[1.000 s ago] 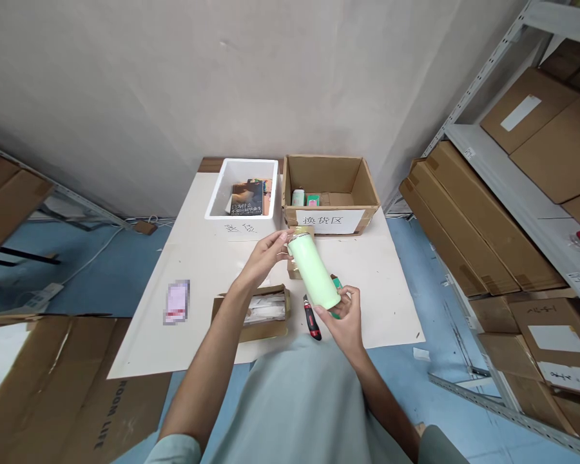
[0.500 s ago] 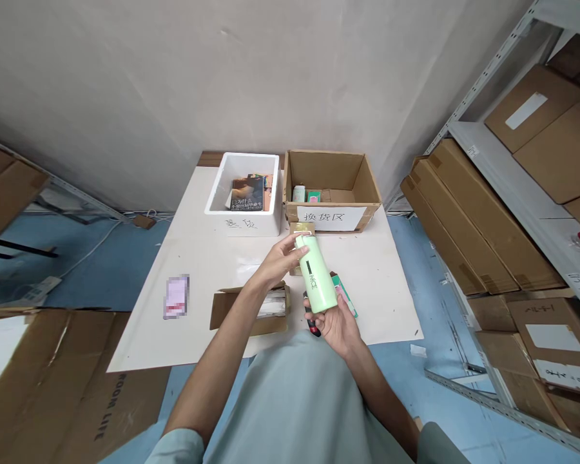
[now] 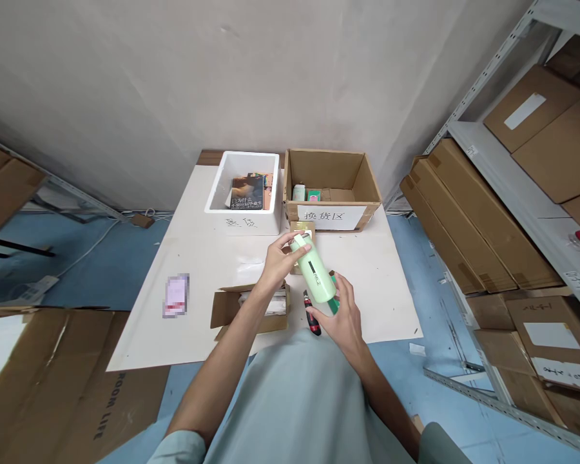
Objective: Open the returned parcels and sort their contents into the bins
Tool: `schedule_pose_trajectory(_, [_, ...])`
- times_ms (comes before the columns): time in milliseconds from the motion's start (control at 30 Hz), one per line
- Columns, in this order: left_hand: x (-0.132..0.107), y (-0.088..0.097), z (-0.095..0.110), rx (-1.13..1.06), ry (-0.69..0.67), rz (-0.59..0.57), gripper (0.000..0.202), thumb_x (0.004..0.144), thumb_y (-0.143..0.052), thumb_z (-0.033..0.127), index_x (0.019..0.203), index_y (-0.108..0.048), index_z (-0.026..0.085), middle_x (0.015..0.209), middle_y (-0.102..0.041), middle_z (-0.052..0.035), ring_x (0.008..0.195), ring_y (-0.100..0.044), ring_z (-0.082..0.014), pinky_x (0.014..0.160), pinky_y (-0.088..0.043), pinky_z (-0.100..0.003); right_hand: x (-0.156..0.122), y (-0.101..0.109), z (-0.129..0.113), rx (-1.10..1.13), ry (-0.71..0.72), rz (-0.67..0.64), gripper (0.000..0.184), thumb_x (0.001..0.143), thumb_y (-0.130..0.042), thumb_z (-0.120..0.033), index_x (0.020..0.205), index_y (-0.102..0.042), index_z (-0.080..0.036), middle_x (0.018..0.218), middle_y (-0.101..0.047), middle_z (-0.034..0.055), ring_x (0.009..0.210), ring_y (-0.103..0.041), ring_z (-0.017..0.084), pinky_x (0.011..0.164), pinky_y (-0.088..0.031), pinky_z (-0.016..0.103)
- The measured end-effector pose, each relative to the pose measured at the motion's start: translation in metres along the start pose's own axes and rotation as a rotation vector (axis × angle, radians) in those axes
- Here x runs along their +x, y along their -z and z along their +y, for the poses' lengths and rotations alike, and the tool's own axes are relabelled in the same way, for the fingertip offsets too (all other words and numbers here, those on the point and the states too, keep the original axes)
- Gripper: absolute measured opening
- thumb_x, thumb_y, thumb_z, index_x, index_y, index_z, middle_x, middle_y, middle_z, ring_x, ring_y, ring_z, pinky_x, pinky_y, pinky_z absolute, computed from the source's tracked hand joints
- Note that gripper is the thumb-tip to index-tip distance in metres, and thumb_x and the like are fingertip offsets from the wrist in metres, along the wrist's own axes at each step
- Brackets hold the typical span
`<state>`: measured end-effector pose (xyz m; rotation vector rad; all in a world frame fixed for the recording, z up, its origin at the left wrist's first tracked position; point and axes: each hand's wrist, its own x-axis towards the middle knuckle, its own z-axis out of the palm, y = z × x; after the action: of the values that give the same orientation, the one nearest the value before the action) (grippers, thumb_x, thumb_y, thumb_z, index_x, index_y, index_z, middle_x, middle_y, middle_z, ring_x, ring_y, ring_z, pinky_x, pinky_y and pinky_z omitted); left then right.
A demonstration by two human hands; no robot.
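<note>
A light green bottle [image 3: 315,274] is held tilted above the table, its cap end toward the far left. My left hand [image 3: 281,263] is closed round its upper end. By the bottle's base is my right hand [image 3: 342,317], thumb and fingers apart; whether a fingertip touches the bottle I cannot tell. Beneath the right thumb lies a red and black utility knife [image 3: 312,316]. A green box [image 3: 335,304] is partly hidden behind the bottle and right hand. An opened small cardboard box [image 3: 226,309] with white paper inside sits under my left forearm.
At the back of the table [image 3: 377,283] stand a white foam box [image 3: 251,223] with books and a labelled cardboard box [image 3: 290,209] holding small items. A blurred pink item [image 3: 176,296] lies left. Shelving with cartons [image 3: 483,219] rises right; a large carton [image 3: 77,386] stands at lower left.
My right hand has loosened from the bottle's base and spread its fingers. The bottle has shifted slightly up and left in my left hand. More of the utility knife shows.
</note>
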<state>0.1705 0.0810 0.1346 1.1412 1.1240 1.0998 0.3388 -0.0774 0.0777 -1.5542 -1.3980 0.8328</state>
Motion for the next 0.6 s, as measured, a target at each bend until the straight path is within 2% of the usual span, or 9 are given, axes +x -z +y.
schedule_pose_trajectory(100, [-0.004,-0.003,-0.003,0.014,0.003,-0.002,0.063,0.072,-0.094,0.055,0.124,-0.081,0.022,0.136,-0.076,-0.0114,0.117,-0.070,-0.0321,0.094,-0.061,-0.041,-0.001,-0.005,0.001,-0.113,0.030,0.079,0.067,0.100,-0.077,-0.052,0.160,-0.058,-0.030,0.161,-0.057,0.0166,0.154,-0.053,0.039,0.128,-0.047,0.063])
schedule_pose_trajectory(200, [-0.009,-0.002,-0.002,0.086,0.001,-0.036,0.064,0.076,-0.092,0.057,0.129,-0.079,0.022,0.142,-0.072,-0.0126,0.122,-0.068,-0.0326,0.097,-0.061,-0.042,-0.002,-0.005,0.004,-0.019,0.014,0.097,0.065,0.099,-0.076,-0.050,0.158,-0.062,-0.030,0.158,-0.062,0.0144,0.152,-0.056,0.038,0.126,-0.051,0.060])
schedule_pose_trajectory(300, [-0.011,0.003,0.003,0.218,-0.007,-0.053,0.064,0.078,-0.089,0.060,0.129,-0.081,0.023,0.140,-0.071,-0.0141,0.126,-0.067,-0.0333,0.101,-0.060,-0.042,-0.004,-0.001,0.006,0.274,-0.110,0.048,0.076,0.092,-0.083,-0.055,0.160,-0.060,-0.028,0.163,-0.060,0.0127,0.150,-0.058,0.037,0.110,-0.065,0.051])
schedule_pose_trajectory(367, [-0.011,0.007,0.008,0.271,-0.029,-0.057,0.059,0.084,-0.083,0.066,0.124,-0.084,0.023,0.135,-0.072,-0.0142,0.129,-0.066,-0.0339,0.104,-0.059,-0.043,-0.007,0.002,0.005,0.508,-0.210,-0.018,0.083,0.089,-0.087,-0.056,0.161,-0.060,-0.026,0.163,-0.061,0.0127,0.140,-0.066,0.036,0.093,-0.071,0.043])
schedule_pose_trajectory(500, [-0.008,0.011,0.020,0.268,-0.119,-0.127,0.060,0.092,-0.071,0.076,0.115,-0.087,0.022,0.132,-0.074,-0.0139,0.135,-0.064,-0.0352,0.113,-0.054,-0.045,-0.013,0.005,0.002,0.976,-0.411,-0.195,0.075,0.090,-0.086,-0.059,0.154,-0.065,-0.026,0.140,-0.077,0.0128,0.105,-0.081,0.028,0.068,-0.068,0.031])
schedule_pose_trajectory(600, [-0.007,0.010,0.024,0.198,-0.137,-0.194,0.062,0.092,-0.071,0.078,0.117,-0.087,0.023,0.142,-0.074,-0.0129,0.142,-0.061,-0.0357,0.120,-0.049,-0.045,-0.016,0.006,0.003,1.282,-0.559,-0.312,0.064,0.094,-0.080,-0.065,0.141,-0.072,-0.022,0.127,-0.082,0.0149,0.095,-0.082,0.025,0.059,-0.063,0.025])
